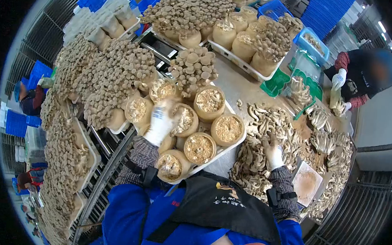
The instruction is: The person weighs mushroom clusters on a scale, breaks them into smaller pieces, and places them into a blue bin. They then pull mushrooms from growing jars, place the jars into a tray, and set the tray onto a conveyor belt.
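Observation:
My left hand (160,120), in a white glove, reaches over a tray of tan cultivation jars; its blurred fingers are right at the rim of a jar (186,121) filled with crumbly substrate. Close by, one jar still bears a cluster of brown-capped mushrooms (193,70), while several others show only substrate and stubs on top. My right hand (273,154), also gloved, has its soiled fingers apart over a heap of loose mushrooms (258,163) on the metal table. Beside that hand lies a square scale (307,182) with a brown-dusted plate.
Trays of mushroom-topped jars (118,76) line the roller conveyor (100,137) on the left. More jars (244,43) stand in a white tray ahead. Green baskets (275,83) and a blue basket (313,43) sit near a co-worker (362,76) across the table.

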`<action>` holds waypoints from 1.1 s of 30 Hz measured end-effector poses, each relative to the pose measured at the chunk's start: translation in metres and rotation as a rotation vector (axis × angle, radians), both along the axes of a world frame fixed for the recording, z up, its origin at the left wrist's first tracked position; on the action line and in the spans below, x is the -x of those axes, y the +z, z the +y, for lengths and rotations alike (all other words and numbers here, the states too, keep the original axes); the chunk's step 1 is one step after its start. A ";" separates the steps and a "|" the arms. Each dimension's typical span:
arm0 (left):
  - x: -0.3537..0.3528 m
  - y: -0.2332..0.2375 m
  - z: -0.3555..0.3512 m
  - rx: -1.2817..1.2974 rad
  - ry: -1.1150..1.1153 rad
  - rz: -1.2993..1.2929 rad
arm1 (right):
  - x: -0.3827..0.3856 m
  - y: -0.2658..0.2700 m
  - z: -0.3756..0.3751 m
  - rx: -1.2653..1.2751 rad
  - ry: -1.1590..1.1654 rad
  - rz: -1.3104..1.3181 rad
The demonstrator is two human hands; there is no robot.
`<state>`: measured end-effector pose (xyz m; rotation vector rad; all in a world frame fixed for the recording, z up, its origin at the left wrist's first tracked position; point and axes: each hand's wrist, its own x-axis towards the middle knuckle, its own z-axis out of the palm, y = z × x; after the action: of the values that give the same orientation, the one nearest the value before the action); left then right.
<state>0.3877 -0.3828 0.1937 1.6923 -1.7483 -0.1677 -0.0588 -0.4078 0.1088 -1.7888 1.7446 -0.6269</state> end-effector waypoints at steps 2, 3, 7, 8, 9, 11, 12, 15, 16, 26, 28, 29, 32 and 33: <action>-0.035 -0.009 -0.010 -0.008 0.101 -0.046 | -0.028 0.022 -0.010 -0.133 0.038 -0.121; -0.055 -0.024 -0.016 0.069 0.143 -0.198 | -0.041 0.038 -0.014 -0.126 0.071 -0.144; -0.102 -0.046 -0.051 0.001 0.175 -0.313 | -0.071 0.011 -0.052 -0.132 0.204 -0.265; -0.106 -0.047 -0.062 0.002 0.173 -0.306 | -0.079 0.008 -0.062 -0.083 0.251 -0.238; -0.109 -0.046 -0.071 -0.063 0.130 -0.280 | -0.095 0.019 -0.071 -0.034 0.299 -0.212; -0.116 -0.055 -0.086 -0.122 0.087 -0.245 | -0.111 0.020 -0.086 -0.073 0.308 -0.293; -0.121 -0.066 -0.094 -0.153 0.022 -0.314 | -0.119 0.012 -0.096 -0.094 0.316 -0.335; -0.115 -0.056 -0.111 -0.324 -0.050 -0.396 | -0.136 0.013 -0.134 -0.091 0.353 -0.230; -0.112 -0.047 -0.113 -0.375 -0.068 -0.374 | -0.144 0.018 -0.146 -0.066 0.333 -0.209; -0.103 -0.051 -0.109 -0.413 -0.051 -0.479 | -0.224 0.036 -0.342 0.718 0.480 0.516; -0.101 -0.049 -0.108 -0.387 -0.063 -0.533 | -0.246 0.049 -0.364 0.754 0.519 0.414; -0.101 -0.052 -0.108 -0.356 -0.063 -0.558 | -0.259 0.057 -0.370 0.639 0.513 0.418; -0.097 -0.045 -0.109 -0.350 -0.059 -0.572 | -0.288 0.053 -0.405 0.586 0.522 0.461; -0.098 -0.046 -0.109 -0.351 -0.048 -0.572 | -0.293 0.042 -0.420 0.499 0.483 0.556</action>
<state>0.4853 -0.4921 0.1473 2.0962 -2.2803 -0.0069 0.2346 -0.8275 0.1504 -2.8303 1.4408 -0.3944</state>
